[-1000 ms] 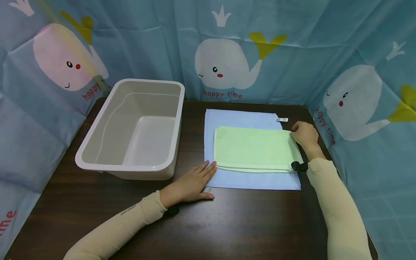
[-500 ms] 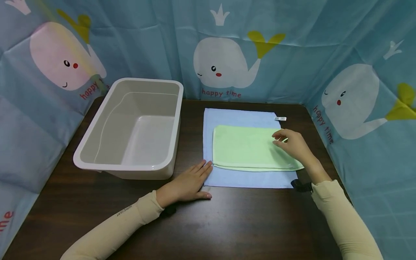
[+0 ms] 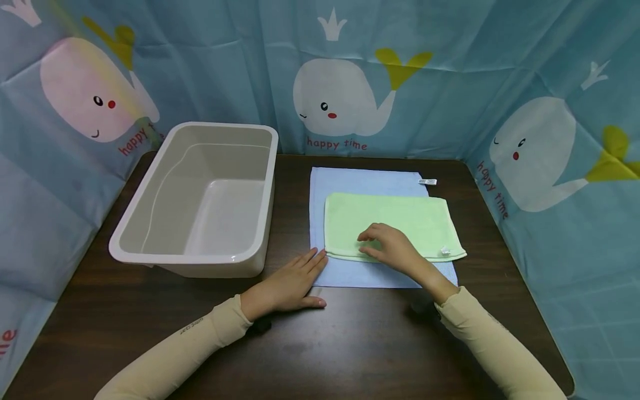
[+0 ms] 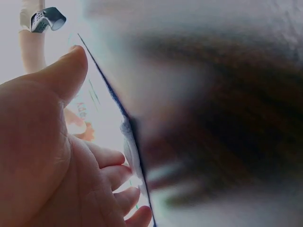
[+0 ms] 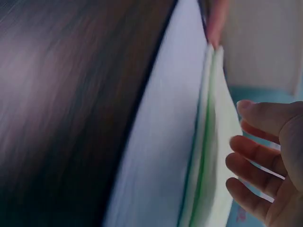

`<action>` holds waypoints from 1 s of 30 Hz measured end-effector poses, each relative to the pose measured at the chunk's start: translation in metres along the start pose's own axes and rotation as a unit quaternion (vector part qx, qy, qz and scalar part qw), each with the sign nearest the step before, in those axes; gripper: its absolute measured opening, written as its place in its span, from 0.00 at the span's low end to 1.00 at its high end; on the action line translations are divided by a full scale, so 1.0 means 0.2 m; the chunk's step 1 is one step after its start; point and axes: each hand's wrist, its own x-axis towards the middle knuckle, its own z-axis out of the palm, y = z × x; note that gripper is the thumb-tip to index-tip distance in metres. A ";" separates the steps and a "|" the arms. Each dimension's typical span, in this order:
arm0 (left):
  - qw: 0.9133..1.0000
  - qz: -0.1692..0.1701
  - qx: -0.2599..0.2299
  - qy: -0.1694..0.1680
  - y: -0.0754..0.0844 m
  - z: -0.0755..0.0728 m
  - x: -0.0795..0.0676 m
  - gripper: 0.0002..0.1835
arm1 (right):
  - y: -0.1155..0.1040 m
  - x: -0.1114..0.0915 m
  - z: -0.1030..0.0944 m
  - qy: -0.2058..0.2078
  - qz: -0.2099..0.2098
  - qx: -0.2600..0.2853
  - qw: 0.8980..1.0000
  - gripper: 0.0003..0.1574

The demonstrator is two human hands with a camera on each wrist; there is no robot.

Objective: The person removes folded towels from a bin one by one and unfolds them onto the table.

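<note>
A folded light green towel (image 3: 400, 219) lies on top of a flat blue towel (image 3: 370, 180) on the dark table. My left hand (image 3: 290, 283) rests with fingers spread at the lower left corner of both towels, fingertips touching the cloth. In the left wrist view its fingers (image 4: 113, 175) lie along the towel's edge. Above the green towel's lower left part hovers my right hand (image 3: 390, 244), its fingers loosely bent with nothing between them. The right wrist view shows a gap between these fingers (image 5: 255, 175) and the stacked towel layers (image 5: 208, 142).
A deep grey plastic basin (image 3: 267, 211) stands on the table (image 3: 350, 344) to the left of the towels. Blue curtains (image 3: 240, 72) with whale prints close off the back and both sides. A small white tag (image 3: 428, 181) sticks out from the blue towel.
My right hand has let go of the green towel's upper right corner and swept left and toward me over the cloth. The left hand has stayed in place.
</note>
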 end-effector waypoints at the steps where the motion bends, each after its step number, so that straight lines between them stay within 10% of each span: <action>1: 1.000 0.000 0.002 0.001 0.00 0.00 0.00 0.52 | -0.02 0.02 0.02 -0.001 -0.008 -0.007 1.000 0.14; 30: 1.000 -0.012 -0.016 0.011 -0.02 0.02 -0.08 0.51 | -0.23 0.16 0.20 0.029 -0.121 -0.110 0.986 0.07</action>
